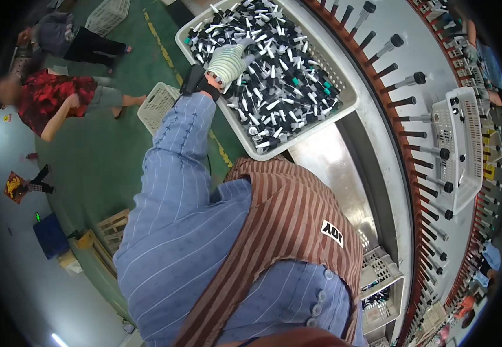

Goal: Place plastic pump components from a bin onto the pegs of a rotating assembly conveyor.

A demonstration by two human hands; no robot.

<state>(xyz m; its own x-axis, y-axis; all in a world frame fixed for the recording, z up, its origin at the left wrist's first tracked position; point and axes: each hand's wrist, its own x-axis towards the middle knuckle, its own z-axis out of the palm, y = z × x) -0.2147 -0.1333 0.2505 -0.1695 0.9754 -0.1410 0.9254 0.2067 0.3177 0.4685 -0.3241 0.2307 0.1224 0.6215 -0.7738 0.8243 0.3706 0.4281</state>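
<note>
My left hand (227,62), in a striped pale glove with grey fingertips, reaches into a large light-grey plastic tray (352,103). Its two visible grey fingertips are apart, over a heap of small black plastic parts (288,107) with white tips. I see nothing held between them, though the other fingers are hidden by the hand and the heap. A few parts in the heap are green or clear. A black band wraps my left wrist. My right hand does not show.
Right of the tray curves a red-edged line (398,124) carrying several black-topped pegs. A white basket (456,147) stands beyond it. Another basket (398,289) sits lower right. On the green floor at left are a crate (157,107) and a person in a red shirt (54,98).
</note>
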